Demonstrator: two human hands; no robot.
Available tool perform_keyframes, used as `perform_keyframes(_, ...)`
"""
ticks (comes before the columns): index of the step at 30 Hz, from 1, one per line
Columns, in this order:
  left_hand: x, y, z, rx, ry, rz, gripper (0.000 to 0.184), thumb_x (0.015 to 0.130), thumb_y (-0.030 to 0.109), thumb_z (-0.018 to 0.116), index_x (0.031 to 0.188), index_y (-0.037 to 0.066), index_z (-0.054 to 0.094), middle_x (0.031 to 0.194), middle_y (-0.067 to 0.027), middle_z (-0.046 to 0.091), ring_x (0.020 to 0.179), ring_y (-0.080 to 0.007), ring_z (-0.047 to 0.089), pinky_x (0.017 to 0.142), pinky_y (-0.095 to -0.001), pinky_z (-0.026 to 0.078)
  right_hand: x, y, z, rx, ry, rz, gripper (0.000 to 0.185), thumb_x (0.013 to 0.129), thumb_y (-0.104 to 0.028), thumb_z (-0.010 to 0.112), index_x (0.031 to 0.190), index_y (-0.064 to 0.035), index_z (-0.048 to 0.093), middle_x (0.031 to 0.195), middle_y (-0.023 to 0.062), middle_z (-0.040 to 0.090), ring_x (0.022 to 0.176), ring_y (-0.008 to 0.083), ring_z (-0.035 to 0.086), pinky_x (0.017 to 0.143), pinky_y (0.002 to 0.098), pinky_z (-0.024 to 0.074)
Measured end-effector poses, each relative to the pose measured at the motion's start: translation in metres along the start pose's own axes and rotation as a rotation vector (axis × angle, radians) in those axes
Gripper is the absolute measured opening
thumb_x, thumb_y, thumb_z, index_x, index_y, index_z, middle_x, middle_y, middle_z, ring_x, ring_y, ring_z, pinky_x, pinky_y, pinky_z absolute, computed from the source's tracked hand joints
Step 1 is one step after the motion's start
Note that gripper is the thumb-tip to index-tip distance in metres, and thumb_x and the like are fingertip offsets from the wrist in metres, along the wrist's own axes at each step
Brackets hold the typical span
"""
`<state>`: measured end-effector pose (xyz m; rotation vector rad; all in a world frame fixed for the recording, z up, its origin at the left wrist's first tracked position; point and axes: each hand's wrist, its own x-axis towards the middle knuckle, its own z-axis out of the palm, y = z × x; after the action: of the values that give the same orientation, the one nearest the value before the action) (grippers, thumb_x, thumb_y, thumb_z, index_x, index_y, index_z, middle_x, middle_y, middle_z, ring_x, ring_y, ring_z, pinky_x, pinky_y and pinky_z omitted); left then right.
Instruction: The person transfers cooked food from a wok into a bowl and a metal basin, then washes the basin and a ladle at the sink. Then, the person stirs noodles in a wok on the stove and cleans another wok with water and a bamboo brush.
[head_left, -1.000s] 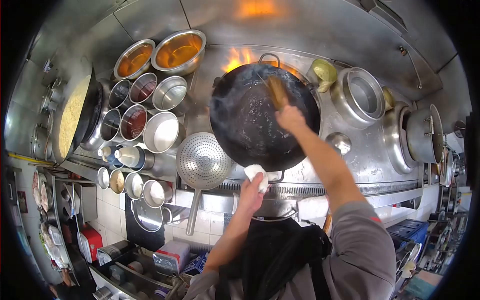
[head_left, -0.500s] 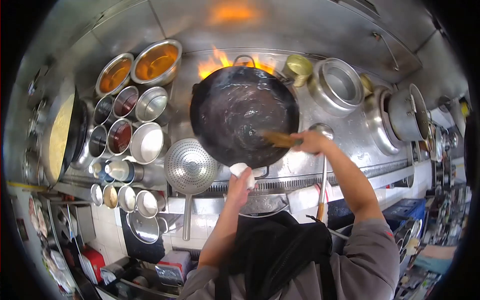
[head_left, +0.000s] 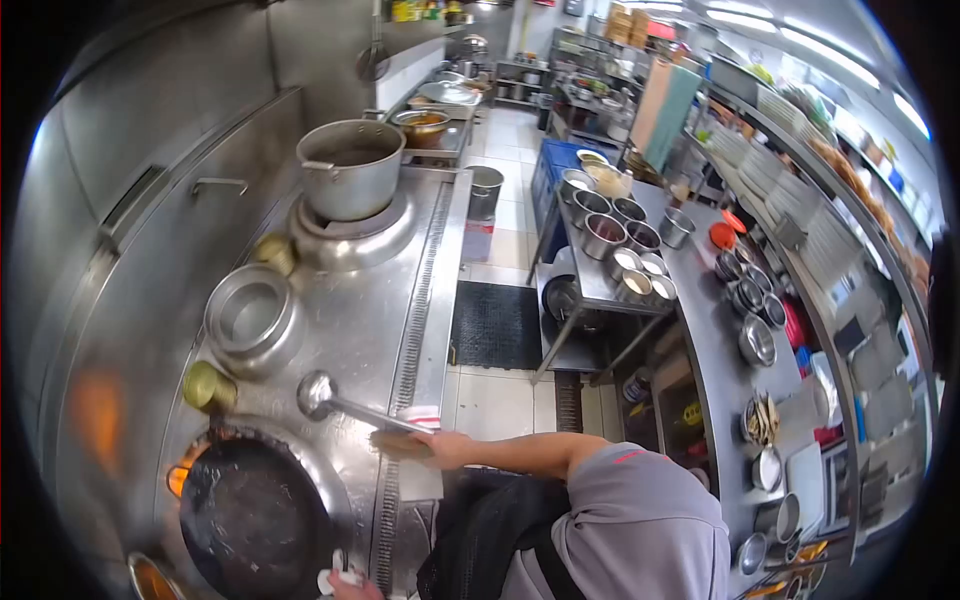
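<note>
In the head view, my right hand is closed over the front edge of the stove. A blurred wooden wok brush sticks out from under its fingers. The steel ladle lies on the stove, its handle running to the same hand; I cannot tell whether the fingers also grip it. At the bottom edge, my left hand is partly cut off and holds a white cloth against the wok's near loop handle. The dark wok sits on the burner with wet, shiny liquid inside.
A striped towel lies under the ladle handle. Behind stand a green-gold pot, a steel pot and a large stockpot. A wheeled-height side table bears several metal containers. Flame shows at the wok's far rim.
My view has swung to the right. The right hand with the brush has left the wok and come to the ladle handle. My left hand stays at the wok's near handle with the cloth.
</note>
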<state>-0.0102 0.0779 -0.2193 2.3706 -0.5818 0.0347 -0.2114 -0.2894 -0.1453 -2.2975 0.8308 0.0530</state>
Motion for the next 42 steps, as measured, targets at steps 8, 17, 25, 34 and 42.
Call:
perform_keyframes(8, 0.007, 0.095, -0.030, -0.820, 0.204, -0.986, 0.049, 0.085, 0.030, 0.074, 0.117, -0.005, 0.061, 0.108, -0.0205, 0.063, 0.094, -0.0317, 0.060, 0.086, -0.0471, 0.051, 0.047, -0.052, -0.008, 0.392, 0.050, -0.241, 0.075, 0.088, -0.037, 0.068, 0.151, -0.0101, 0.039, 0.108, 0.0308, 0.068, 0.101, 0.0477, 0.066, 0.091, 0.0529, 0.0518)
perform_keyframes(17, 0.015, 0.136, -0.013, -0.704, 0.219, -0.726, 0.045, 0.087, 0.010, 0.066, 0.127, -0.005, 0.051, 0.118, -0.0197, 0.060, 0.105, -0.0268, 0.060, 0.096, -0.0402, 0.048, 0.122, -0.186, 0.009, 1.029, -0.547, 0.022, 0.080, 0.090, -0.028, 0.075, 0.154, -0.0058, 0.033, 0.078, 0.0133, 0.067, 0.051, 0.0190, 0.063, 0.041, 0.0328, 0.0516)
perform_keyframes(25, 0.035, 0.223, -0.009, -0.257, 0.454, -0.414, 0.051, 0.084, 0.010, 0.063, 0.124, -0.011, 0.041, 0.107, -0.0284, 0.059, 0.098, -0.0367, 0.063, 0.091, -0.0452, 0.049, 0.147, -0.208, 0.011, 1.219, -0.766, 0.057, 0.082, 0.093, -0.034, 0.076, 0.158, -0.0096, 0.034, 0.078, 0.0068, 0.063, 0.052, 0.0174, 0.061, 0.043, 0.0296, 0.0459)
perform_keyframes(34, 0.034, 0.234, -0.011, -0.048, 0.418, -0.292, 0.056, 0.081, 0.007, 0.064, 0.129, -0.010, 0.041, 0.110, -0.0305, 0.057, 0.102, -0.0485, 0.060, 0.094, -0.0510, 0.046, 0.153, -0.180, -0.046, 1.370, -0.898, 0.009, 0.077, 0.093, -0.024, 0.075, 0.157, -0.0061, 0.036, 0.080, 0.0054, 0.062, 0.054, 0.0161, 0.059, 0.041, 0.0284, 0.0401)
perform_keyframes(42, 0.033, 0.148, -0.050, -0.347, 0.294, -0.465, 0.069, 0.083, 0.008, 0.064, 0.142, -0.011, 0.035, 0.122, -0.0290, 0.058, 0.112, -0.0392, 0.060, 0.102, -0.0434, 0.045, 0.159, -0.093, 0.000, -0.159, -0.528, -0.822, 0.068, 0.091, -0.025, 0.070, 0.153, -0.0295, 0.043, 0.110, 0.0279, 0.066, 0.098, 0.0439, 0.070, 0.090, 0.0492, 0.0568)
